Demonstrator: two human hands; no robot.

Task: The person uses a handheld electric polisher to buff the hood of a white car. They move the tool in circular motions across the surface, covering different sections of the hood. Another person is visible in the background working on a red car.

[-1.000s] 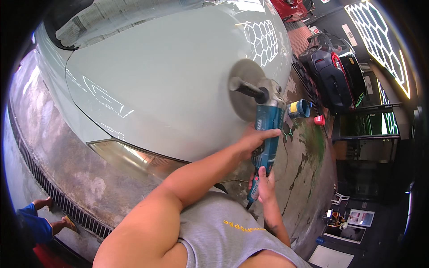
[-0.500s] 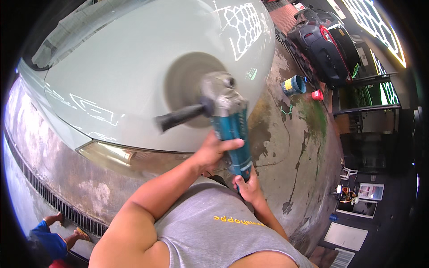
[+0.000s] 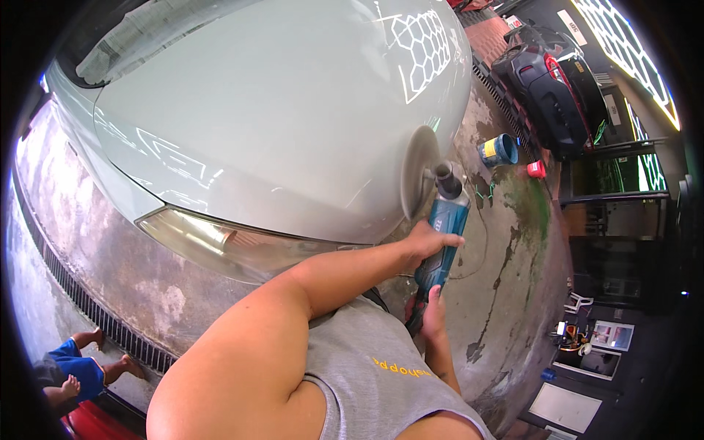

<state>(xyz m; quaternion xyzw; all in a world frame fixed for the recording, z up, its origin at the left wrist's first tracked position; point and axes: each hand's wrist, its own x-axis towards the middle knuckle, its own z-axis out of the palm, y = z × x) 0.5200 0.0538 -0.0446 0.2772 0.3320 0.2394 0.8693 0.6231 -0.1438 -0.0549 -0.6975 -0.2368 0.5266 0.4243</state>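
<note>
A blue-green rotary polisher (image 3: 449, 220) is in both of my hands, its round grey pad (image 3: 415, 172) blurred by spinning. The pad stands tilted steeply at the right front edge of a pale car's hood (image 3: 257, 117); whether its whole face touches cannot be told. My left hand (image 3: 427, 242) is closed round the polisher's body just behind its head. Lower down, my right hand (image 3: 434, 312) wraps the rear handle. The black side handle (image 3: 445, 178) points up toward me, with no hand on it. Left of the tool is the car's headlight (image 3: 213, 235).
A blue bucket (image 3: 500, 150) and a small red container (image 3: 537, 169) stand on the wet, stained floor to the right. A dark car (image 3: 546, 92) is beyond them. At lower left, a person in blue shorts (image 3: 79, 368) is beside a drain grate (image 3: 95, 308).
The polisher has moved right, from over the hood to its right front edge. Its pad has tipped from facing down to nearly on edge. Both hands keep their hold.
</note>
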